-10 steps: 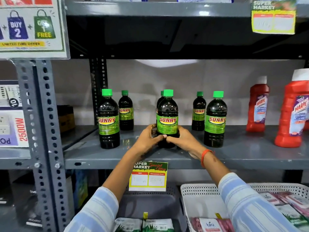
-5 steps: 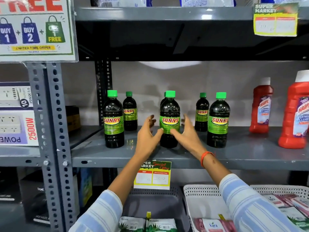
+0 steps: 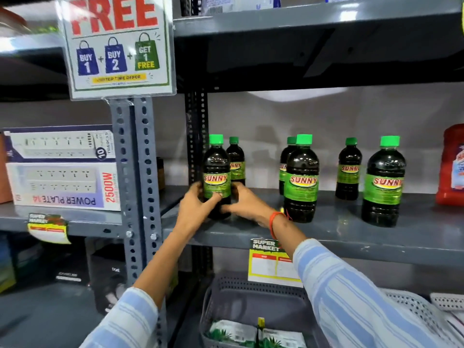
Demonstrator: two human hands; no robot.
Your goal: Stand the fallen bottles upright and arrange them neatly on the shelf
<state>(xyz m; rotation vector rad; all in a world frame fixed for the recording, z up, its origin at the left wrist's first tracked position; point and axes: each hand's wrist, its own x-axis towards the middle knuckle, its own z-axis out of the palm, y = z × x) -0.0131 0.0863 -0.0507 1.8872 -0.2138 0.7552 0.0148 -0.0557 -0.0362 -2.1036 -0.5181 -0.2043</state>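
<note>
Several dark SUNNY bottles with green caps and green labels stand upright on the grey shelf. My left hand and my right hand both clasp the lower part of the leftmost front bottle. A second bottle stands right behind it. The middle front bottle hides most of another bottle behind it. Further right stand a back bottle and a front bottle. No bottle in view lies on its side.
A red cleaner bottle stands at the right edge. A perforated grey upright borders the shelf on the left, with power strip boxes beyond it. A promo sign hangs above. Baskets with packets sit below.
Both hands left the middle front bottle and moved left, closing around the leftmost front bottle. The camera view shifted left too.
</note>
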